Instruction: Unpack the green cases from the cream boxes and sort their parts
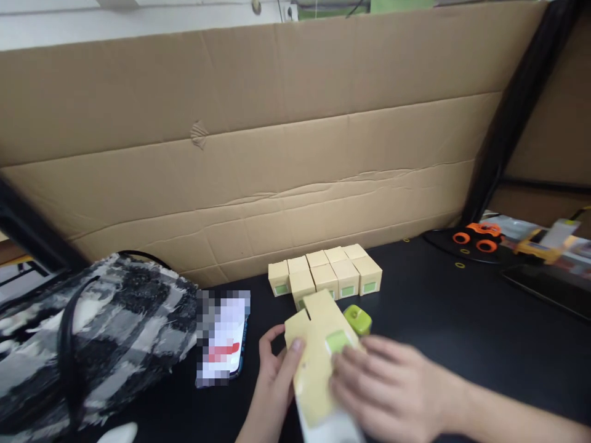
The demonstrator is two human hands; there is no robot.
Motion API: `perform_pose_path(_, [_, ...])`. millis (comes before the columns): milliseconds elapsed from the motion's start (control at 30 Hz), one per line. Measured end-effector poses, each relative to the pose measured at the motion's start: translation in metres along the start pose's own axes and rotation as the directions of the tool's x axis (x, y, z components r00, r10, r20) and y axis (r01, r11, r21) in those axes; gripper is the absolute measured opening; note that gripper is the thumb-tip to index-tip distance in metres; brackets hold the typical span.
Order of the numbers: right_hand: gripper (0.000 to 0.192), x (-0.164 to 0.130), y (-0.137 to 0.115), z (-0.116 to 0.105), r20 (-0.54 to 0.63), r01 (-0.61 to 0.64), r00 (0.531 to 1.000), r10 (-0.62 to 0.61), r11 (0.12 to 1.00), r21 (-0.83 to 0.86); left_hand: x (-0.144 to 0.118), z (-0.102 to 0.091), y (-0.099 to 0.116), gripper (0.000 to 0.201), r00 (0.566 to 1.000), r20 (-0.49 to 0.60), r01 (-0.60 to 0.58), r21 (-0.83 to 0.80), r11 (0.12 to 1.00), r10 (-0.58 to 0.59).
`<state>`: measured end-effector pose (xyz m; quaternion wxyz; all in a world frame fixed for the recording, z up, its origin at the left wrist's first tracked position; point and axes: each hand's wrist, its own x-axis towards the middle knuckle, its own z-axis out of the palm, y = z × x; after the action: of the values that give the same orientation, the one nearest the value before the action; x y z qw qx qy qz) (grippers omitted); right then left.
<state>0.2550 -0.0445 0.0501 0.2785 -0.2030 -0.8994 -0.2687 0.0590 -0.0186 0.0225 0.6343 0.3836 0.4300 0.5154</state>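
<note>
A cream cardboard box [318,363] is in front of me, tilted, with a slit between two panels at its far end and a green label [339,341] on its face. My left hand [277,369] grips its left side, thumb on the face. Bent fingers of my right hand [392,384], blurred by motion, press on the face by the label; its thumb is hidden. White shows at the box's near end. Just behind the right hand sits a small green, apple-like object [358,320]. Similar cream boxes [325,274] with green labels stand in a cluster beyond.
A phone [228,338] with a lit screen lies left of my hands. Farther left is a black, grey and white shaggy bag [133,326]. A cardboard wall [295,141] closes off the back of the black table [438,307]. At the right stands an orange-wheeled toy car [480,237].
</note>
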Motion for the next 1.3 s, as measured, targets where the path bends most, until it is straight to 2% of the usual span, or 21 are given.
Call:
perform_pose_path(33, [0.027, -0.009, 0.015, -0.006, -0.014, -0.085, 0.996, 0.085, 0.996, 0.000, 0.001, 0.000, 0.000, 0.060, 1.000, 0.011, -0.015, 0.010, 1.000, 0.015])
perform_pose_path(67, [0.022, -0.020, 0.032, -0.012, -0.030, -0.233, 0.972, 0.232, 0.973, -0.010, 0.002, -0.001, -0.001, 0.054, 0.999, 0.029, -0.038, 0.031, 0.999, 0.037])
perform_pose_path(100, [0.016, -0.031, 0.052, -0.019, -0.058, -0.418, 0.908, 0.416, 0.908, -0.035, 0.003, -0.003, -0.002, 0.048, 0.996, 0.054, -0.068, 0.062, 0.996, 0.064])
perform_pose_path(133, [0.012, -0.044, 0.071, -0.025, -0.085, -0.567, 0.823, 0.561, 0.821, -0.065, 0.005, -0.005, -0.004, 0.044, 0.992, 0.087, -0.097, 0.103, 0.990, 0.088])
perform_pose_path(167, [0.012, -0.056, 0.090, -0.029, -0.135, -0.680, 0.732, 0.668, 0.727, -0.096, 0.006, -0.008, -0.006, 0.039, 0.986, 0.126, -0.124, 0.155, 0.980, 0.105])
perform_pose_path(200, [0.016, -0.068, 0.107, -0.031, -0.149, -0.723, 0.691, 0.708, 0.681, -0.114, 0.007, -0.011, -0.007, 0.036, 0.978, 0.171, -0.155, 0.219, 0.963, 0.119])
perform_pose_path(233, [0.020, -0.079, 0.122, -0.032, -0.139, -0.740, 0.673, 0.726, 0.662, -0.121, 0.008, -0.015, -0.008, 0.033, 0.965, 0.221, -0.203, 0.296, 0.933, 0.140])
perform_pose_path(267, [0.021, -0.090, 0.134, -0.030, -0.078, -0.742, 0.670, 0.738, 0.660, -0.120, 0.009, -0.019, -0.008, 0.029, 0.947, 0.272, -0.268, 0.381, 0.885, 0.170])
perform_pose_path(367, [0.017, -0.115, 0.153, -0.019, 0.151, -0.717, 0.679, 0.719, 0.693, -0.074, 0.012, -0.030, -0.004, 0.018, 0.873, 0.435, -0.464, 0.603, 0.648, 0.220])
perform_pose_path(433, [0.022, -0.123, 0.156, -0.015, 0.261, -0.710, 0.673, 0.692, 0.703, -0.033, 0.013, -0.034, 0.001, 0.013, 0.833, 0.511, -0.540, 0.668, 0.512, 0.212])
perform_pose_path(533, [0.032, -0.115, 0.150, -0.018, 0.266, -0.720, 0.666, 0.697, 0.694, -0.013, 0.013, -0.035, 0.005, 0.011, 0.777, 0.591, -0.624, 0.683, 0.379, 0.215])
perform_pose_path(633, [0.028, -0.087, 0.128, -0.018, 0.222, -0.702, 0.702, 0.677, 0.710, 0.052, 0.010, -0.033, 0.004, 0.012, 0.733, 0.646, -0.678, 0.671, 0.301, 0.212])
perform_pose_path(700, [0.021, -0.066, 0.105, -0.011, 0.300, -0.654, 0.748, 0.592, 0.734, 0.183, 0.007, -0.031, 0.003, 0.013, 0.718, 0.664, -0.694, 0.661, 0.284, 0.210])
perform_pose_path(733, [0.021, -0.056, 0.093, -0.006, 0.378, -0.633, 0.763, 0.524, 0.723, 0.277, 0.005, -0.030, 0.003, 0.015, 0.713, 0.670, -0.699, 0.658, 0.280, 0.208])
perform_pose_path(800, [0.022, -0.041, 0.070, 0.005, 0.520, -0.668, 0.736, 0.433, 0.588, 0.456, 0.003, -0.029, 0.002, 0.021, 0.711, 0.677, -0.699, 0.655, 0.286, 0.188])
perform_pose_path(867, [0.021, -0.031, 0.050, 0.016, 0.568, -0.697, 0.714, 0.409, 0.492, 0.522, 0.001, -0.027, 0.000, 0.032, 0.728, 0.670, -0.675, 0.661, 0.328, 0.147])
perform_pose_path(1000, [0.016, -0.017, 0.016, 0.028, 0.540, -0.677, 0.735, 0.409, 0.456, 0.577, -0.004, -0.024, -0.007, 0.066, 0.830, 0.557, -0.491, 0.715, 0.498, 0.020])
perform_pose_path(1067, [0.013, -0.011, 0.001, 0.030, 0.503, -0.664, 0.746, 0.436, 0.441, 0.604, -0.006, -0.021, -0.012, 0.066, 0.870, 0.493, -0.393, 0.716, 0.577, -0.019])
perform_pose_path(1167, [0.007, -0.005, -0.012, 0.032, 0.437, -0.641, 0.747, 0.501, 0.370, 0.672, -0.009, -0.019, -0.016, 0.064, 0.887, 0.462, -0.353, 0.686, 0.637, -0.006])
perform_pose_path(1233, [0.014, -0.004, -0.010, 0.031, 0.400, -0.630, 0.694, 0.599, 0.236, 0.740, -0.008, -0.019, -0.014, 0.063, 0.880, 0.475, -0.375, 0.672, 0.638, 0.017])
perform_pose_path(1300, [0.019, -0.006, 0.000, 0.028, 0.367, -0.630, 0.563, 0.740, 0.097, 0.770, -0.003, -0.021, -0.007, 0.053, 0.858, 0.510, -0.439, 0.671, 0.597, 0.057])
